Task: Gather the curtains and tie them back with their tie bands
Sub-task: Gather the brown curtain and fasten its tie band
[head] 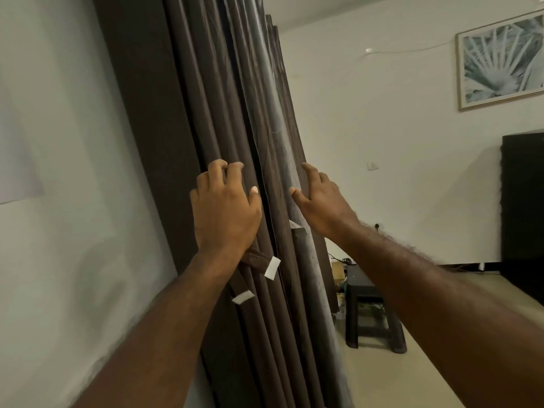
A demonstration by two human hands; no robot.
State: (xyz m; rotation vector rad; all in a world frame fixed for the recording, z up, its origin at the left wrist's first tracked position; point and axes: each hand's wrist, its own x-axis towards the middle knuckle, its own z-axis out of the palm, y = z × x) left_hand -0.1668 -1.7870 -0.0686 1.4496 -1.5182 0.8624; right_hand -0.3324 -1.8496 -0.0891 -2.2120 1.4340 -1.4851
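Dark brown curtains (223,113) hang in tight vertical folds against the wall. My left hand (226,210) lies on the left folds with its fingers curled into them. A brown tie band (256,260) runs out from under its palm, and the band's two ends carry white tabs (272,267) that dangle below my wrist. My right hand (321,201) grips the right edge of the bundle, thumb in front and fingers hidden behind the cloth. Just under that hand, another brown strip with a white tip (298,229) shows against the curtain.
A pale wall (59,201) stands left of the curtains. A black plastic stool (371,310) sits on the floor just right of the curtain's foot, with cables behind it. A black cabinet (524,201) and a framed picture (503,63) are at the far right.
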